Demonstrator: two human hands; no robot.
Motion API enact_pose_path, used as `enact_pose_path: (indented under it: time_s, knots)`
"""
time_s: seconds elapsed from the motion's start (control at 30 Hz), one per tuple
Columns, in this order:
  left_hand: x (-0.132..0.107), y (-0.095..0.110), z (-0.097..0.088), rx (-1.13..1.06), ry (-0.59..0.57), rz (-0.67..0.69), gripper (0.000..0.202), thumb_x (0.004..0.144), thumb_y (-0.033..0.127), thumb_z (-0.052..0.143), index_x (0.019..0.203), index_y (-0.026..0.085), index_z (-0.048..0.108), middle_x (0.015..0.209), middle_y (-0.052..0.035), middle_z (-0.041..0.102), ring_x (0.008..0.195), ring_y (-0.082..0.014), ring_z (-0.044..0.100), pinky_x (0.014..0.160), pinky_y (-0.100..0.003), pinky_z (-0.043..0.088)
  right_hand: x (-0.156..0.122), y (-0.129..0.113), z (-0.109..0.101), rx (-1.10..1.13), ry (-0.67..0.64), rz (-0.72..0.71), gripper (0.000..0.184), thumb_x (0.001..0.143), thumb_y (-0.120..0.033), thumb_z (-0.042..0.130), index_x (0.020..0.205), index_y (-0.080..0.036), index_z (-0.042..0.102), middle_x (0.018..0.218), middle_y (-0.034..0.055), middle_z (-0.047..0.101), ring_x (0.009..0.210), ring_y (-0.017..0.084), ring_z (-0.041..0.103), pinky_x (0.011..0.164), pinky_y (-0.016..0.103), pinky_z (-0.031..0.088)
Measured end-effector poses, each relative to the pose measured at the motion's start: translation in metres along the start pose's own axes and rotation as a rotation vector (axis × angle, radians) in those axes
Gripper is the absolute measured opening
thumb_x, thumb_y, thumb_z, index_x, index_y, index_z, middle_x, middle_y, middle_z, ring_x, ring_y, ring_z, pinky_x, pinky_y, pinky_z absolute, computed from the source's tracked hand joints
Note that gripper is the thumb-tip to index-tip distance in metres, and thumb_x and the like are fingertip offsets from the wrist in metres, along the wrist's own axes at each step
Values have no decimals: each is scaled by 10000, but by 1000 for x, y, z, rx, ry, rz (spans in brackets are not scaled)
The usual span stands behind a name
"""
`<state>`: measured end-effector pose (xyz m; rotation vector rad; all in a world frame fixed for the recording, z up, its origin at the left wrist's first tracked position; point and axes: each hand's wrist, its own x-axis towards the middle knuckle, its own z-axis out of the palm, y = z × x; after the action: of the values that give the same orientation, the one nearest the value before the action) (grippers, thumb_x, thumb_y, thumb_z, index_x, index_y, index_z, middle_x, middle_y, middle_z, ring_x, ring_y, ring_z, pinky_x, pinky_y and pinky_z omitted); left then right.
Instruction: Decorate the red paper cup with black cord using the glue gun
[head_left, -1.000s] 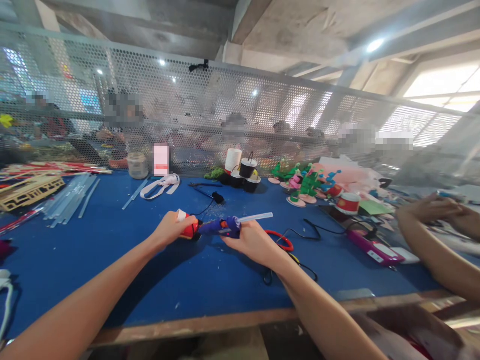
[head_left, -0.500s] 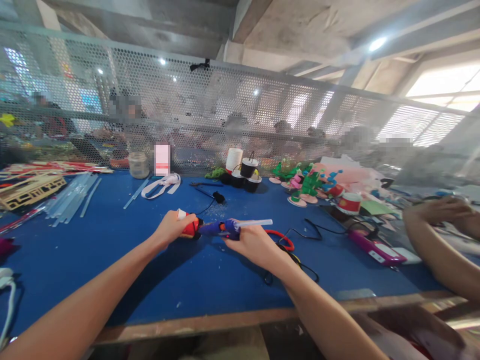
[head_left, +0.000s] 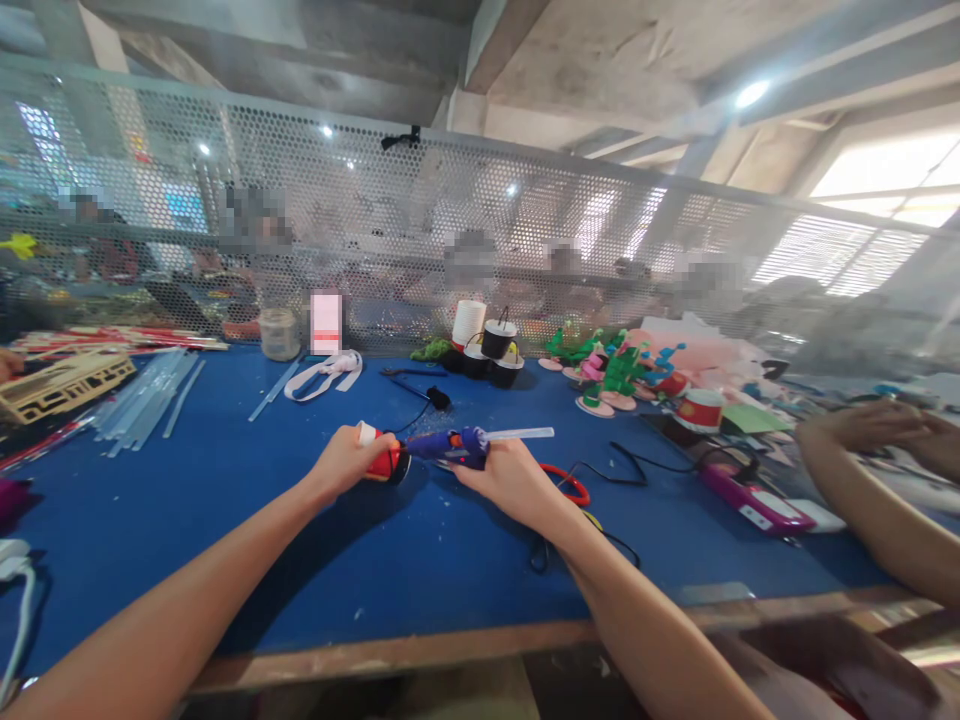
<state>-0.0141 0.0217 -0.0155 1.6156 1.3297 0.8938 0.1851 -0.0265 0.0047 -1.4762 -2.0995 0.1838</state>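
Note:
My left hand (head_left: 351,462) is closed around a small red and white paper cup (head_left: 388,462), which lies tipped sideways with a dark end to the right. In my right hand (head_left: 511,482) is a blue hot glue gun (head_left: 466,445), with a clear glue stick (head_left: 529,433) poking out of its back. The gun's nozzle meets the dark end of the cup; whether they touch I cannot tell. Both hands are over the middle of the blue table (head_left: 315,590).
Clear glue sticks (head_left: 146,405) and a white ribbon (head_left: 322,378) lie on the left. Small black buckets (head_left: 499,340) and green craft figures (head_left: 621,370) stand at the back. A purple power strip (head_left: 754,500) and another person's arm (head_left: 862,490) are at right. Perforated metal screen (head_left: 420,230) behind.
The cup has turned slightly, showing more of its dark end. The glue gun has shifted a little to the right in my right hand.

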Motion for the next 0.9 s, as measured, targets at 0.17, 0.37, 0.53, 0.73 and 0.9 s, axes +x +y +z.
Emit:
enact_pose_path:
  time_s: [0.17, 0.37, 0.53, 0.73, 0.9]
  knots:
    - [1, -4, 0, 38, -37, 51, 366, 612, 486, 534, 492, 151, 449, 451, 52, 354, 451, -72, 294, 449, -214, 223, 2, 0, -1, 6, 24, 24, 214, 704, -227, 528, 504, -177, 471, 485, -1, 517, 510, 135, 495, 478, 219, 324]
    - [0, -5, 0, 2, -98, 85, 381, 628, 497, 528, 500, 150, 441, 457, 51, 348, 451, -66, 285, 442, -208, 217, 6, 1, -1, 29, 26, 87, 229, 693, -242, 543, 493, -187, 447, 473, 3, 524, 506, 149, 523, 469, 224, 332]
    - [-1, -3, 1, -34, -100, 113, 372, 606, 474, 562, 477, 150, 435, 443, 54, 341, 436, -58, 270, 424, -200, 199, 6, 3, -1, 127, 36, 116, 218, 683, -261, 538, 489, -198, 461, 392, -15, 489, 456, 152, 523, 459, 233, 354]
    - [-1, -2, -1, -23, -110, 145, 376, 627, 484, 555, 503, 141, 461, 451, 54, 351, 438, -56, 274, 425, -197, 195, 8, 8, -8, 389, -35, 305, 240, 657, -303, 564, 472, -189, 461, 333, -46, 437, 332, 97, 419, 390, 225, 342]
    - [0, -4, -2, -60, -96, 151, 389, 612, 501, 564, 501, 143, 456, 451, 55, 364, 437, -58, 287, 432, -196, 209, 23, 25, -18, 629, 58, 397, 141, 623, -229, 626, 653, -167, 504, 496, -40, 538, 418, 90, 483, 409, 205, 380]
